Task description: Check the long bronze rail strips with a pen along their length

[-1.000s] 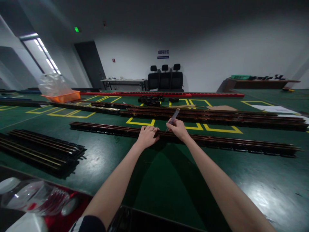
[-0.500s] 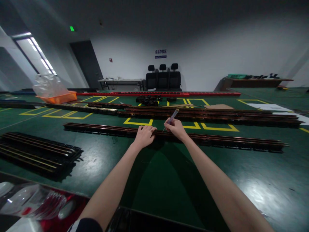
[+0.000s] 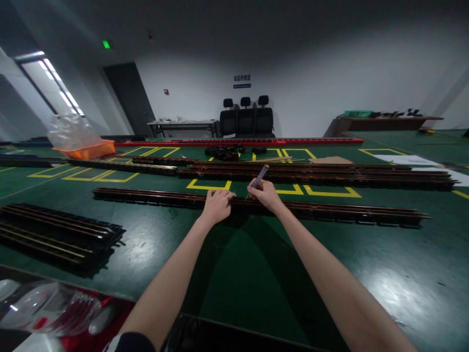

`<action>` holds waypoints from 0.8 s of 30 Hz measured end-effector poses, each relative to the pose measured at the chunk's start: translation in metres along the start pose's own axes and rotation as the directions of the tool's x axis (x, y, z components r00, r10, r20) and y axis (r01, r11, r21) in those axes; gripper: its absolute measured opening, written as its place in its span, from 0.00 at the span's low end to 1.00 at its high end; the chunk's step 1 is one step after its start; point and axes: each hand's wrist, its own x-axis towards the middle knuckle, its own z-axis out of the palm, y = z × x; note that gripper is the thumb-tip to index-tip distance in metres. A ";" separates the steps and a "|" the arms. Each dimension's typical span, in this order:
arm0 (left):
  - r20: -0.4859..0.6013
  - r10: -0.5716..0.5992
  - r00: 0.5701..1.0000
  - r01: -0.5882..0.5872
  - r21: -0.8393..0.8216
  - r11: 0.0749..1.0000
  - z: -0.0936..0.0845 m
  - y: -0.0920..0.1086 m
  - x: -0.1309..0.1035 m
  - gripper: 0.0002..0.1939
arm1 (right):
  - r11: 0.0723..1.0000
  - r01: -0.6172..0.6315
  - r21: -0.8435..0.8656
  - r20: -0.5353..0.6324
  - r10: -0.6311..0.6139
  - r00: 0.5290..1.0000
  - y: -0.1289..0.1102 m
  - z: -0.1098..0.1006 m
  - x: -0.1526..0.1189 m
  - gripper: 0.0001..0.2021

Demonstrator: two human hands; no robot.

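Note:
A long, narrow black rail [image 3: 337, 211] with copper-coloured rods along it lies crosswise on the green table [image 3: 238, 274]. My left hand [image 3: 217, 205] is on its middle, fingers bent over it; their tips are partly hidden. Just to the right, my right hand [image 3: 266, 194] pinches a pen-like tool [image 3: 260, 177] with a clear, purplish barrel. The tool leans, its thin tip pointing down at the rail between my hands. Whether the tip touches the rail, I cannot tell.
Beyond lies a stack of similar long rails [image 3: 322, 175], with black parts [image 3: 222, 152] behind. Shorter rails [image 3: 47, 234] lie at left. An orange tray [image 3: 88, 150] holds a plastic bag. Plastic bottles [image 3: 47, 305] sit below the table's near left edge.
The view has shifted slightly, and the rail appears a little further left. My hands keep nearly the same pose, with the tool still in the right one.

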 end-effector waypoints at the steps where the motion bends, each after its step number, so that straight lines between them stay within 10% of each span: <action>1: -0.003 -0.004 1.000 0.004 0.002 1.000 0.000 0.000 0.000 0.20 | 1.000 -0.002 -0.008 -0.001 0.002 1.000 0.000 0.000 0.000 0.06; 24: 0.093 -0.017 0.996 0.020 -0.035 0.999 -0.003 0.001 0.000 0.25 | 0.998 0.006 -0.060 -0.012 -0.007 1.000 0.005 0.002 0.002 0.05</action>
